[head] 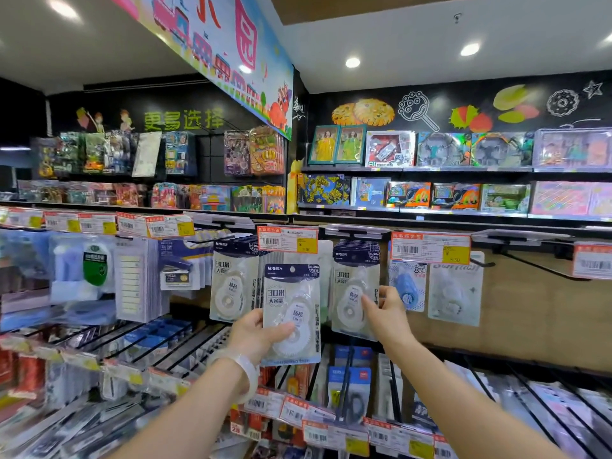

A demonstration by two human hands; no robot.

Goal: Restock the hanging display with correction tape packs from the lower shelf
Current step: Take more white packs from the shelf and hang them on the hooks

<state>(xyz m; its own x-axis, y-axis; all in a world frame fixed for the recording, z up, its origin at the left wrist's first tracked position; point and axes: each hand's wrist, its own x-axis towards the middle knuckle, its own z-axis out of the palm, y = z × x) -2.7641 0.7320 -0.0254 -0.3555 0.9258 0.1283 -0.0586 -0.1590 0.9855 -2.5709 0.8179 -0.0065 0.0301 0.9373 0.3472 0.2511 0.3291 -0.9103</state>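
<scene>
- I note the hanging display (516, 313): a brown panel with pegs, orange price tags along its top rail, several pegs at right bare.
- Below it, the lower shelf (351, 385) carries divided rows of stationery behind price labels.
- Two stacks of correction tape packs hang on pegs: a left stack (231, 279) and a right stack (354, 286).
- My left hand (255, 336) grips one loose correction tape pack (292, 313) by its lower left edge, raised upright between the two stacks, under a price tag (287, 239).
- My right hand (385, 308) pinches the front pack of the right stack.
</scene>
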